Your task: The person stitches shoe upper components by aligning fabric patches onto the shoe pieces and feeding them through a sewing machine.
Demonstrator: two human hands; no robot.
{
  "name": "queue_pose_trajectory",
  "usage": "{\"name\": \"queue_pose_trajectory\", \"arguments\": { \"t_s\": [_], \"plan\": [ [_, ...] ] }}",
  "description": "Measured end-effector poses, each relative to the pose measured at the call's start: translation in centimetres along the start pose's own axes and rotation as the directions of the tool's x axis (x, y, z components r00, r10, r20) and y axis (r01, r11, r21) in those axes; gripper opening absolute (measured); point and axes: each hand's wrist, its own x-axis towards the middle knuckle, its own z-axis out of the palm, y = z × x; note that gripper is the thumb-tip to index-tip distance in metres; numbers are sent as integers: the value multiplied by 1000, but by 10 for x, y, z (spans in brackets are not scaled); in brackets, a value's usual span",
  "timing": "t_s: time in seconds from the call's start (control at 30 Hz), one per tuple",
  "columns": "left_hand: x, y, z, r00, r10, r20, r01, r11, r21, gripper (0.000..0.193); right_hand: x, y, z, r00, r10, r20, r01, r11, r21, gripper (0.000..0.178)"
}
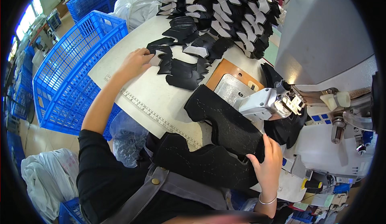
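The left hand point(136, 61) pinches a black piece point(160, 55) off the pile point(225, 11) beyond the machine point(269, 103), the right hand point(267, 163) grips the sewn panel point(227, 123) below it; most pieces look unsewn

The left hand point(136, 62) covers part of the black cut piece point(160, 55) beneath its fingers. The sewing machine point(321, 39) housing hides its needle area and the far portion of the large black panel point(229, 121). The heap of cut pieces point(225, 11) runs past the upper edge. Ruler markings on the table point(132, 79) are too small to read.
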Motion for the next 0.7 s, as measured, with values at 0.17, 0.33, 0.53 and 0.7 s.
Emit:
{"name": "queue_pose_trajectory", "arguments": {
  "t_s": [0.17, 0.33, 0.53, 0.7],
  "plan": [
    [-19, 4, 7, 948, 200, -247, -150, 967, 206, 17, 2, 13, 1, 994, 99, -46, -86, 969, 233, 56],
    [-21, -3, -21, 997, 43, -63, -48, 996, -76, 18, -3, 29, -15, 978, 204, 45, -199, 843, 500, 22],
    [7, 105, -80, 988, 116, 102, -13, 719, -695, 18, 32, 10, -36, 987, 159, -29, -102, 753, 650, 12],
    [40, 216, -74, 869, 494, -16, -314, 526, -790, 15, 56, -15, -47, 997, 49, -56, 3, 730, 683, 13]
  ]
}}
